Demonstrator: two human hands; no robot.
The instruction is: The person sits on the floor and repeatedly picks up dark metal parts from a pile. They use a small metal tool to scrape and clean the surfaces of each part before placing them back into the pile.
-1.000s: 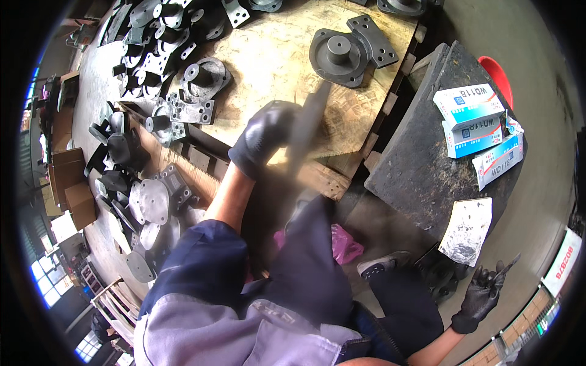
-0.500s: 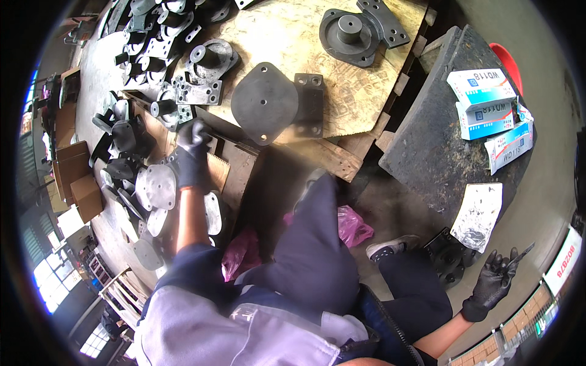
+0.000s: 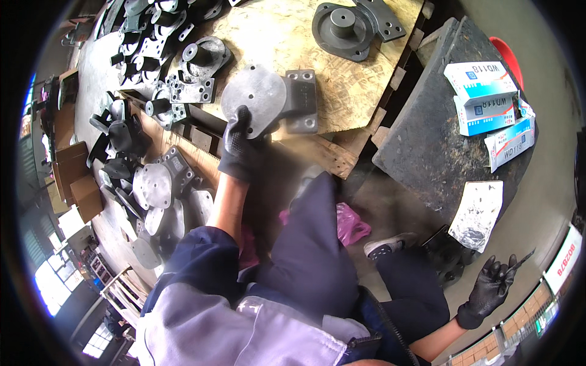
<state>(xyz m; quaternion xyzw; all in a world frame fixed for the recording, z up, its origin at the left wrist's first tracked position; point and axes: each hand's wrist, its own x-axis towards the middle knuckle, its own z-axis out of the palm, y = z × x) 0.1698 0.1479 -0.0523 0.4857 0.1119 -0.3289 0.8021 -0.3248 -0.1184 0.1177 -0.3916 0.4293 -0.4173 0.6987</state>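
Note:
My left hand (image 3: pixel 239 146), in a black glove, grips the near edge of a grey metal mount (image 3: pixel 256 91). Its thumb lies on the top of the diamond-shaped plate, and the other fingers are hidden below. A block with corner holes sticks out at the mount's right side, over the plywood top (image 3: pixel 354 85). Out to the lower right, my gloved right hand (image 3: pixel 490 287) pinches a thin dark tool (image 3: pixel 520 260), like a small blade or file; its exact kind is unclear. Another mount (image 3: pixel 343 25) with a round central boss lies at the far side of the plywood.
Many similar metal mounts (image 3: pixel 152 183) are piled at the left and far left. A dark slab (image 3: pixel 427 122) at the right bears blue-and-white boxes (image 3: pixel 485 116) and a smudged white card (image 3: pixel 476 215). Pink plastic (image 3: pixel 351 224) lies by my legs. Cardboard boxes (image 3: pixel 76 174) stand far left.
My left hand has moved right, from the pile at the left to the mount on the plywood, and taken hold of it. The mount's top now catches more light. My right hand has barely moved.

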